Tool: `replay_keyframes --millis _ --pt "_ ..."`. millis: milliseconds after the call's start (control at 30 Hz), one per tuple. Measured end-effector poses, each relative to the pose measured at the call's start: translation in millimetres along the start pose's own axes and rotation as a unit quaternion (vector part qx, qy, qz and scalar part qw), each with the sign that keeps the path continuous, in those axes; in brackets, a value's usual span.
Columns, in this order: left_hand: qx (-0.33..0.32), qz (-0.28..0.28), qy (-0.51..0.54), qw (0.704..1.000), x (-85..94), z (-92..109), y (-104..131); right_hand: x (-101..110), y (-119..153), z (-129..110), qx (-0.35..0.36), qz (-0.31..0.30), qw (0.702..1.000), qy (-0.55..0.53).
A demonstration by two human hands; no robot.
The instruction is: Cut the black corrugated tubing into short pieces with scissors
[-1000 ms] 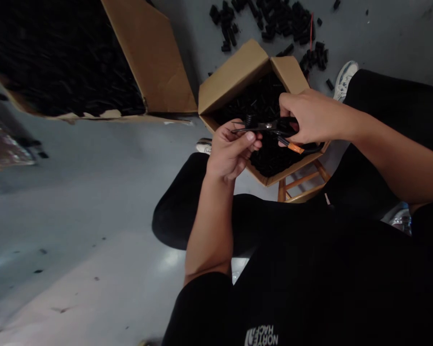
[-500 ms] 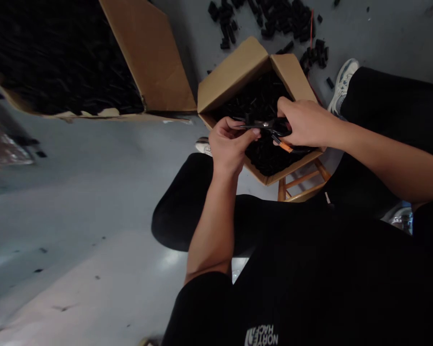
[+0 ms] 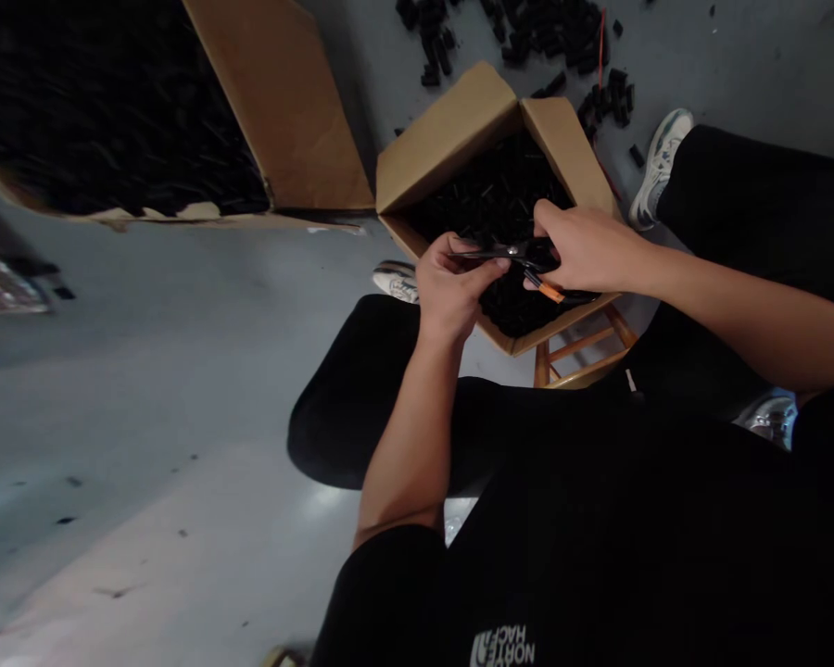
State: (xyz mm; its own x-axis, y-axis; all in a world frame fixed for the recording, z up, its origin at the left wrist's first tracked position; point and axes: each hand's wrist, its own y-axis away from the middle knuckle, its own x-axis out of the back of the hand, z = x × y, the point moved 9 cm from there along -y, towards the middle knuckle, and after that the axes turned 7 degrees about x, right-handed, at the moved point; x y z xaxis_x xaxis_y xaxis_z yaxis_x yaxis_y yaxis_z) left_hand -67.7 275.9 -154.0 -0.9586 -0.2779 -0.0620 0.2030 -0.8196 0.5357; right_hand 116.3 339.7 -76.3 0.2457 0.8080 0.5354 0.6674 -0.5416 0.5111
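In the head view, the right hand (image 3: 594, 248) grips black scissors (image 3: 512, 251) by the handles (image 3: 540, 254) above an open cardboard box (image 3: 445, 150) of small black pieces (image 3: 490, 190), while the left hand (image 3: 450, 289) curls beside the blades (image 3: 485, 253), though whether it pinches anything there cannot be told.

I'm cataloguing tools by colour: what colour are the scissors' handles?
The scissors' handles are black; the head view, the only one, shows them.
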Motion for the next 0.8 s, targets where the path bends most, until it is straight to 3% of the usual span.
replay_keyframes --millis 267,433,633,800 --pt "0.031 -0.038 0.011 0.999 -1.7 -1.0 5.0 0.1 -0.4 6.0 0.005 -0.021 1.000 -0.009" --pt "0.099 -0.080 0.024 0.992 -14.6 -2.7 16.9 -6.4 3.7 10.5 0.007 -0.037 0.999 -0.007" --pt "0.206 -0.196 0.041 0.958 -36.2 -10.6 41.3 -19.8 13.4 5.6 0.026 -0.067 0.997 -0.025" --pt "0.226 -0.309 0.049 0.923 -43.1 -2.4 62.6 -20.5 21.9 -5.2 0.058 -0.104 0.992 -0.030"
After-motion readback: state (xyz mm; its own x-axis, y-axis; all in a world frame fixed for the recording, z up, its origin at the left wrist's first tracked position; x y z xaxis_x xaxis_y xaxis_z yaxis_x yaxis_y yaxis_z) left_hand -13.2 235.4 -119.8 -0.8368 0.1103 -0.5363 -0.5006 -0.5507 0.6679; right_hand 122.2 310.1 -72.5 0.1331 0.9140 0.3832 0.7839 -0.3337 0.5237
